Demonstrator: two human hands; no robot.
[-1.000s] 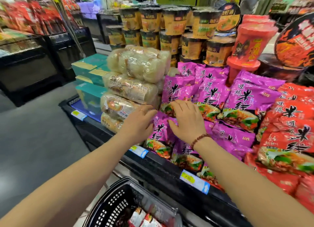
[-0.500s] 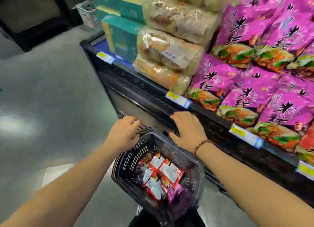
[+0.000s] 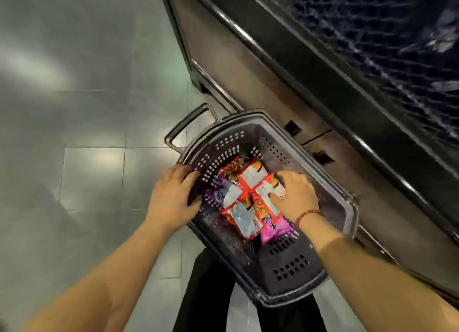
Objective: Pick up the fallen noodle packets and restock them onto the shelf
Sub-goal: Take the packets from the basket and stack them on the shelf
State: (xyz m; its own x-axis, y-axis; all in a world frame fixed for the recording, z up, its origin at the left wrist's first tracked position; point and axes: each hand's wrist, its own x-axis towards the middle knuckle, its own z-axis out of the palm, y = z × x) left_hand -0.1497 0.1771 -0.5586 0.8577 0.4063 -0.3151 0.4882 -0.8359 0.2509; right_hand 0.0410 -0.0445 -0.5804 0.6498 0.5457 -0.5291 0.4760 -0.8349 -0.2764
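Observation:
A dark plastic shopping basket stands on the floor against the shelf base. Inside lie several noodle packets: red ones with white backs on top, and a purple one beneath them. My right hand, with a bead bracelet on the wrist, reaches into the basket; its fingers and thumb close round the edge of a red packet. My left hand grips the basket's left rim, fingers over the edge. The stocked shelf itself is out of view.
The black metal base of the shelf unit runs diagonally along the right, with a mesh panel above it. The basket's loop handle sticks out to the far left. Grey floor tiles fill the left; dark trousers show below.
My view has dropped from the shelf to the basket on the floor. Both hands came down from the purple packets; the right hand went into the basket and the left took the rim.

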